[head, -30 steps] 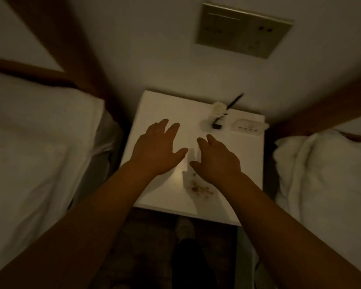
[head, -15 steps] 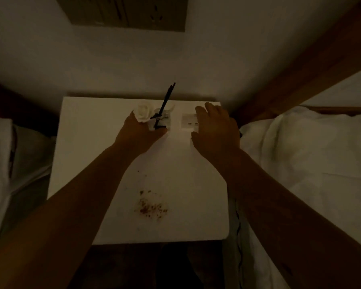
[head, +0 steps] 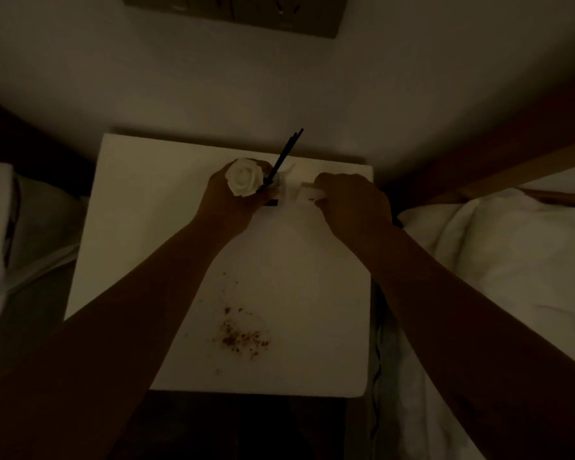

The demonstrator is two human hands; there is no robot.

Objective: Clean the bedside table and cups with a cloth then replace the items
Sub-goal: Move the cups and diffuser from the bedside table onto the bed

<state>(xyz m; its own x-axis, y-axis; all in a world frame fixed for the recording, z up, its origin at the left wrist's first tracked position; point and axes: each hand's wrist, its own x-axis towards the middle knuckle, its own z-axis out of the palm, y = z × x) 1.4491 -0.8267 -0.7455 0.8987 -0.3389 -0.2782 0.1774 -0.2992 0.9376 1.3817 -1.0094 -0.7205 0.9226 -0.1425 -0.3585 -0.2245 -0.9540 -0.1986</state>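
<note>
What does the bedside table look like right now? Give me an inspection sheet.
Surface: white table, dim light, brown crumbs near front.
Job's things: white rose and black sticks at back; white box beside them; no cloth or cups seen.
Clutter: nothing seen.
Hands: left hand grips the rose piece; right hand holds the box.
Cables: nothing seen for certain.
Surroundings: beds both sides, wall panel.

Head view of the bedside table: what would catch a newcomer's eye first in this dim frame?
Two bare hands work at the far edge of the square white bedside table: the left hand grips a pale rose-shaped ornament beside thin black sticks, and the right hand curls over a small flat white box. Nearer the front edge lies a scatter of reddish-brown crumbs, not yet wiped.
</note>
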